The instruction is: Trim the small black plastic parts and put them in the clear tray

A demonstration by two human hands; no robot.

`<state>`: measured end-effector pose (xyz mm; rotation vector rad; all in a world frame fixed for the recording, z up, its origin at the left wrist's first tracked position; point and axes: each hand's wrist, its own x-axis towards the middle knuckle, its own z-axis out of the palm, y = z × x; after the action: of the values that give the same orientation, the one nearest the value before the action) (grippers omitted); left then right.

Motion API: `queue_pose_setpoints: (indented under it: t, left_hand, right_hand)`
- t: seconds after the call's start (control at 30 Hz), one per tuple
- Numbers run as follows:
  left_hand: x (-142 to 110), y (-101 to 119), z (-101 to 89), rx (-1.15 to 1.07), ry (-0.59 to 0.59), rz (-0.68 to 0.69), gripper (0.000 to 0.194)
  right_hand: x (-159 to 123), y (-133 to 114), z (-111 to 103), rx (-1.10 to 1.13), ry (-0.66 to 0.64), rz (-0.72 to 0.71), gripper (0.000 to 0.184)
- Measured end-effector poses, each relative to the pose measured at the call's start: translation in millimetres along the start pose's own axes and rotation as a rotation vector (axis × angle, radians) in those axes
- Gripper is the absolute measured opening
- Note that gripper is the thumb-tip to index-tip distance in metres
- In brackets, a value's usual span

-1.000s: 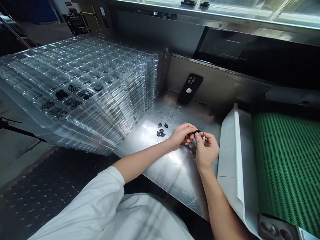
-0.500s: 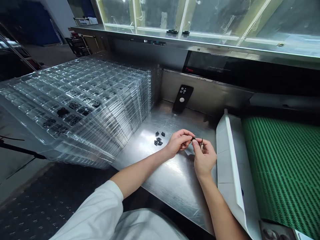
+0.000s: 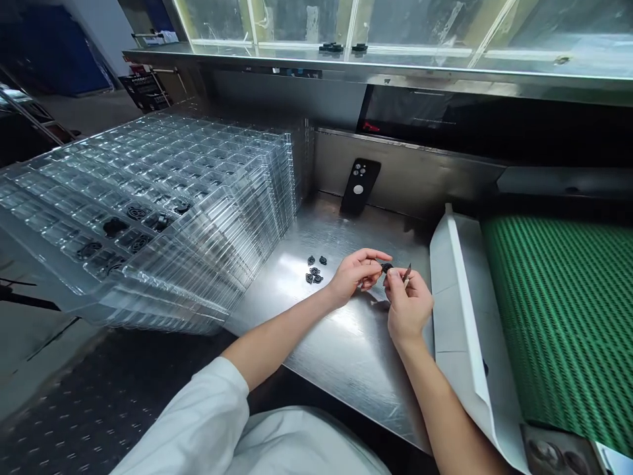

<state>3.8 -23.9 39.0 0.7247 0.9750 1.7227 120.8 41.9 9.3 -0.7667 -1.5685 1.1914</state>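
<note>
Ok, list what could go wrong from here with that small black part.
The small black part is pinched by the fingertips of the left hand and right hand, so it could slip onto the metal surface.
The thin tool in the right hand has its pointed tip exposed and might prick a finger.
The loose black parts lie near the left wrist and could be knocked.

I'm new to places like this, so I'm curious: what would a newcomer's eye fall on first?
Probably the big stack of clear plastic compartment trays at the left, with black parts in its top tray. A bright green textured belt fills the right edge. Between them, above a shiny metal surface, the left hand and right hand meet at a small black piece.
</note>
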Motion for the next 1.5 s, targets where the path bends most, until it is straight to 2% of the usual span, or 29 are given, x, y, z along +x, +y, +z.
queue_pose_setpoints:
  t: [0.17,0.4,0.5,0.73,0.97,1.27,1.4,1.5]
  left_hand:
    - [1,-1,2.3,0.117,0.010,0.044,0.038]
    - [-1,-4,3.8,0.093,-0.042,0.067,0.049]
    - [-1,-6,3.2,0.060,-0.051,0.032,0.051]
    - [0,-4,2.3,-0.136,-0.059,-0.071,0.045]
    - [-1,-3,3.4,-0.164,-0.043,-0.086,0.042]
    - [-1,-11,4.2,0.137,-0.039,0.086,0.048]
    - [-5,-14,2.8,0.339,-0.021,0.188,0.042]
    - [-8,-15,2.2,0.395,-0.003,0.217,0.036]
  right_hand:
    - [-1,2,-2,-0.067,-0.021,-0.034,0.042]
    - [-2,-12,-1,-0.083,0.004,-0.113,0.035]
    - [-2,-16,-1,-0.117,0.010,-0.147,0.034]
    - [0,-3,-1,-0.020,0.046,-0.047,0.040]
    - [0,0,0,-0.012,0.030,-0.045,0.039]
    - [2,-6,-1,-0.004,-0.021,-0.028,0.036]
    - [3,-3,-1,0.000,-0.022,-0.022,0.033]
    - [2,-3,0,0.010,-0.027,-0.012,0.031]
